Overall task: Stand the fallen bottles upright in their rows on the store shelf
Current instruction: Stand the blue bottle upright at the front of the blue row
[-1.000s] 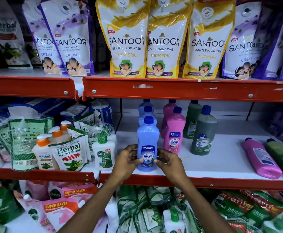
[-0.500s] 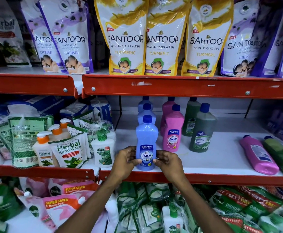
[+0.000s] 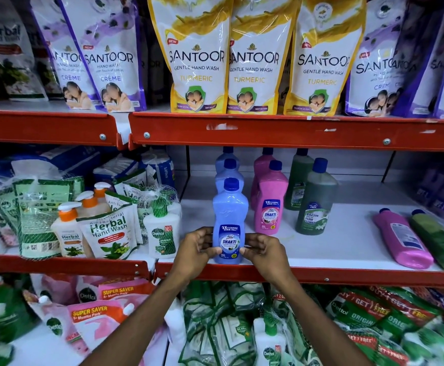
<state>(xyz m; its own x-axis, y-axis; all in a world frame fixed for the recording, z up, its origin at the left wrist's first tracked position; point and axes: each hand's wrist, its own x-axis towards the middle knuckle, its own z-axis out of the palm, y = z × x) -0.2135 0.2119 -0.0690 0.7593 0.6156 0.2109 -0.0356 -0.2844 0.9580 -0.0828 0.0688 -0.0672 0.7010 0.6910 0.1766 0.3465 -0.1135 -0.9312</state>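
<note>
Both hands close on the front blue bottle [image 3: 230,220] low down, at its label: the left hand [image 3: 197,249] wraps its left side, the right hand [image 3: 264,250] its right, thumbs pressed on the label face. The bottle stands upright at the front edge of the shelf [image 3: 334,249], heading a row with two more blue bottles [image 3: 228,167] behind it. Both forearms reach up from below, wrists slightly bent so the palms face each other. The step in hand looks like squaring this bottle in its row, label forward; it seems nearly done. To the right stand a pink row [image 3: 271,204] and a green row [image 3: 316,199], all upright. Further right, well apart from the hands, a pink bottle [image 3: 403,239] and a green bottle [image 3: 440,239] lie on their sides just beside each other, caps toward the back. The next move probably calls for letting go here, reaching right, and tipping each fallen bottle up by its body before sliding it to its matching row.
</note>
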